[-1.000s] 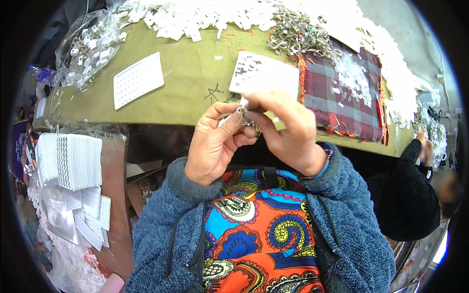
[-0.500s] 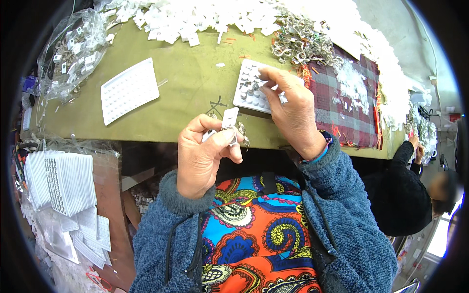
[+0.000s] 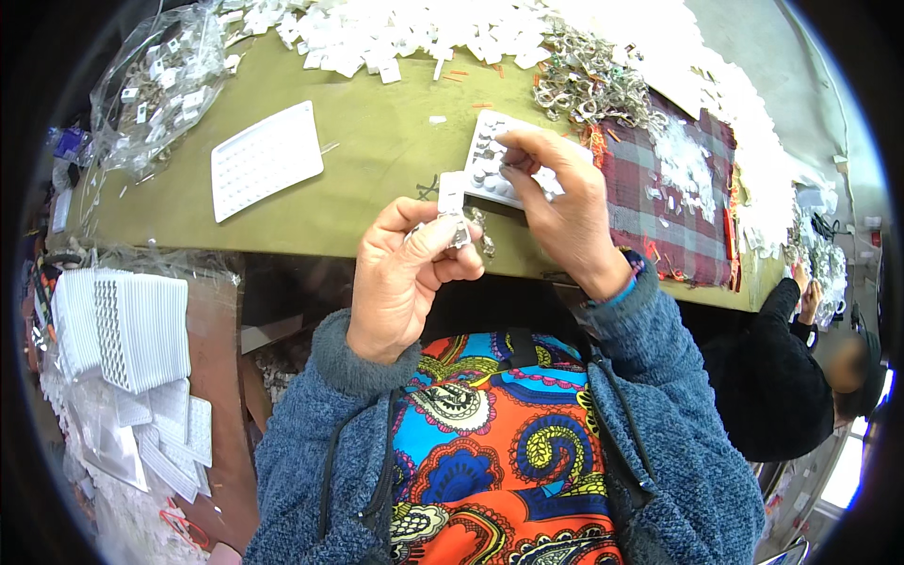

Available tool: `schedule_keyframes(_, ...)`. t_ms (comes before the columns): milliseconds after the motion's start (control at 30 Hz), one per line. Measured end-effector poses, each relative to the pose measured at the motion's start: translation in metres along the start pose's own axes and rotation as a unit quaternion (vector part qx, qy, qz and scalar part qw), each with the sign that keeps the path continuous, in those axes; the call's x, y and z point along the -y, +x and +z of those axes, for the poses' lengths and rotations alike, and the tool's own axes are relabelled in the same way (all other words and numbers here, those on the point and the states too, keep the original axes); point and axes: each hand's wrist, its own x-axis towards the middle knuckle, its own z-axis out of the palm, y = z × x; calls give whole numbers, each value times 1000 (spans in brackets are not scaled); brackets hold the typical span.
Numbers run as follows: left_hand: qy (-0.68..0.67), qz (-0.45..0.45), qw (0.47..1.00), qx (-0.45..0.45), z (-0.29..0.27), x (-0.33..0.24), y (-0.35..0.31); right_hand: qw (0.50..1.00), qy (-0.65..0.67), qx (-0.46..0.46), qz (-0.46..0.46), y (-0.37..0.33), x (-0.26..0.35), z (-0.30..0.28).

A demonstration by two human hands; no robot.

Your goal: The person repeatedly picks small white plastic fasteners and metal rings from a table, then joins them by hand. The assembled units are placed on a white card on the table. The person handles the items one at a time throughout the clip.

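currently left hand (image 3: 405,268) pinches a small white tag (image 3: 451,191) and silvery metal pieces (image 3: 483,234) over the worktop's (image 3: 377,141) near edge. right hand (image 3: 570,207) sits at the white tray (image 3: 499,191), thumb and forefinger bent; can't tell if gripping. plaid cloth (image 3: 626,174) right of tray, silvery pile (image 3: 593,80) behind.

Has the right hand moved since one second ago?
Yes. Judged against the white tray beside the plaid cloth, the right hand has moved forward, from beside the left hand to over that tray.
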Motion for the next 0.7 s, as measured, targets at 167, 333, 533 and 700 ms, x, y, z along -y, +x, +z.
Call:
schedule_keyframes(167,-25,-33,999,11,9,5,-8,988,151,2,32,-27,40,-12)
schedule_keyframes(333,13,-42,999,16,22,15,-16,989,136,-56,8,-44,49,-16)
schedule_keyframes(533,43,-46,998,-1,32,26,-28,994,89,-1,-60,-51,46,-34)
schedule_keyframes(700,75,-50,995,-30,37,34,-31,990,23,57,-126,-57,39,-44)
